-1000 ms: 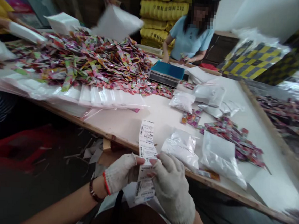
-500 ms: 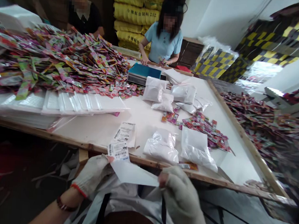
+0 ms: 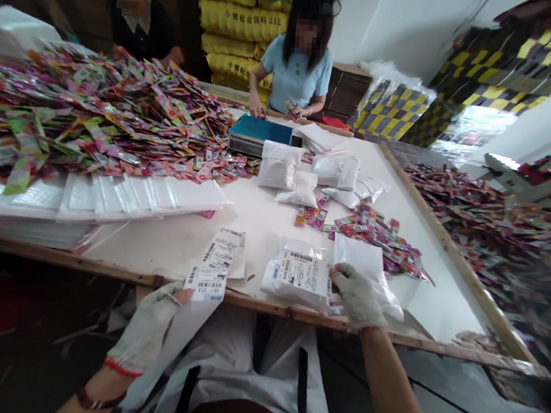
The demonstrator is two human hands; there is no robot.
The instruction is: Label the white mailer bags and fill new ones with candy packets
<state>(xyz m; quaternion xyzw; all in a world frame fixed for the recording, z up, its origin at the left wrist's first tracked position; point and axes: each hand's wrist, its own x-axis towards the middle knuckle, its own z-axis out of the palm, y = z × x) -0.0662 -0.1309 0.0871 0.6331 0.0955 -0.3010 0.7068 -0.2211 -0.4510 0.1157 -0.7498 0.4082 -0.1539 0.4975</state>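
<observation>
My left hand (image 3: 149,323), in a white knit glove with bare fingertips, pinches a strip of printed shipping labels (image 3: 208,283) at the table's front edge. Part of the strip lies on the table, and blank backing paper hangs down below the hand. My right hand (image 3: 358,297), gloved the same way, grips the right edge of a single shipping label (image 3: 302,271). That label lies over a filled white mailer bag (image 3: 271,282); whether it is stuck down I cannot tell. Another filled white mailer bag (image 3: 359,255) lies just behind my right hand, without a visible label.
A large heap of small colourful packets (image 3: 135,115) covers the left, behind flat white mailers (image 3: 148,194). More filled bags (image 3: 278,163) and loose packets (image 3: 377,232) lie mid-table. Across the table are a blue-topped box (image 3: 262,130) and a person in light blue (image 3: 296,76). Wooden rims edge the table.
My right hand has moved from the strip in front of my body up to the mailer bag, bringing a label over it. My left hand has shifted slightly left and down with the strip.
</observation>
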